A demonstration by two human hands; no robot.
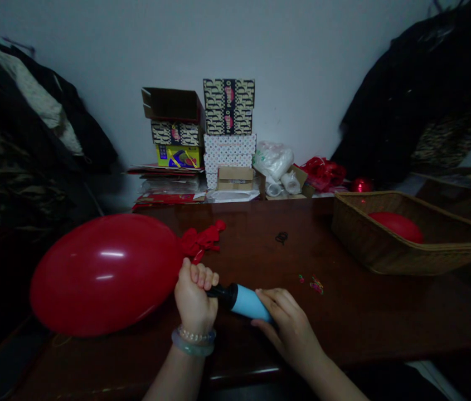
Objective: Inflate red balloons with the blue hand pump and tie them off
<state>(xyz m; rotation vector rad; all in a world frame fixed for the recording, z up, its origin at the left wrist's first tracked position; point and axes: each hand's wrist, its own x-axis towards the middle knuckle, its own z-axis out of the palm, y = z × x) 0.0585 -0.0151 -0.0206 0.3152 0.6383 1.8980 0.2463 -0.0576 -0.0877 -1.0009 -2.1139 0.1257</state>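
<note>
A large, inflated red balloon (110,273) lies to the left, with its neck end toward my left hand (195,295). That hand is a closed fist around the balloon's neck and the black end of a hand balloon pump (247,302); the exact join is hidden by the fingers. My right hand (285,323) is wrapped over the pump's light blue barrel, thumb below and fingers above. Just behind my left fist, several limp red balloons (202,240) lie bunched on the dark table (252,234).
On the right stands a wicker basket (385,259) with a red balloon (398,225) in it. Small coloured rubber bands (316,285) and a black cord-like bundle (281,238) lie on the table. Stacked boxes (229,111) and plastic bags (275,159) line the back; clothes hang at both sides.
</note>
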